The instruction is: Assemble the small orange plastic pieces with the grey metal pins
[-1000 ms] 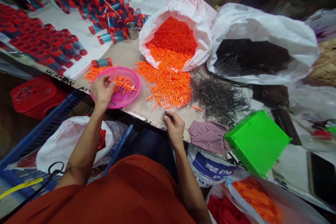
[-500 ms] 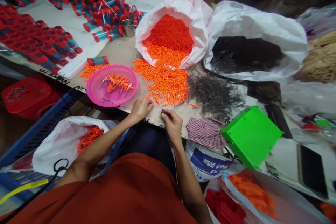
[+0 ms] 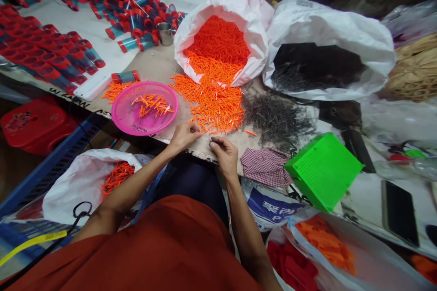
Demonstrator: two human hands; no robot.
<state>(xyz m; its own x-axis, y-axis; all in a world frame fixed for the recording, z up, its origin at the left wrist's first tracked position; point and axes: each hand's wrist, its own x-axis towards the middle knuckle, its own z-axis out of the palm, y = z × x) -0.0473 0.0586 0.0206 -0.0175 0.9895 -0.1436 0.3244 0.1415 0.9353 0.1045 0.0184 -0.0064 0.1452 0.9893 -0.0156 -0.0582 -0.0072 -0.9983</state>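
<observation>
My left hand (image 3: 185,137) is closed in a pinch at the front edge of the table, beside a heap of small orange plastic pieces (image 3: 218,109). Whatever it grips is too small to make out. Just to its right, my right hand (image 3: 225,155) is also pinched, with something dark and tiny at the fingertips. The two hands are apart. A pink plastic basket (image 3: 119,120) holding some orange pieces stands left of my left hand. Beyond my right hand lies a pile of thin black pieces (image 3: 278,120).
Behind the piles lean an open white sack (image 3: 256,4) of orange pieces and another white sack (image 3: 378,50) of black ones. A checked cloth (image 3: 264,166), a green basket (image 3: 326,170) and a phone (image 3: 399,213) lie right. Red-capped tubes (image 3: 51,59) crowd the left.
My left hand has shifted slightly, its fingertips moving a little to the right at the heap's edge. My right hand stays pinched nearly in place. The whole view has shifted a little.
</observation>
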